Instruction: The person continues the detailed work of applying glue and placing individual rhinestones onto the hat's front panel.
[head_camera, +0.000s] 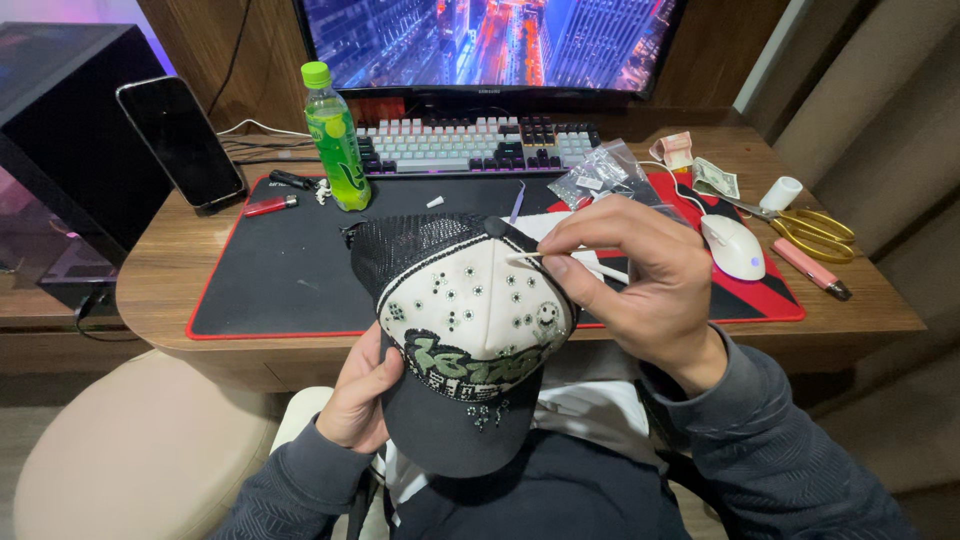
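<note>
Trucker cap (465, 320) sits centre frame, left hand (362, 392) gripping its brim from below. I see right hand (640, 275) pinching a thin stick (528, 256) against the cap's white front panel.

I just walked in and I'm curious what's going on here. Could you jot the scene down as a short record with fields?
Place: wooden desk with a black mat
Left hand: holds the cap from below, by the brim
Right hand: fingers pinch a thin white stick, its tip at the cap's front panel
Cap: white front dotted with small studs, black mesh back
Behind: keyboard, monitor, green bottle, phone
Right side: white mouse, scissors, small clear bags
</note>
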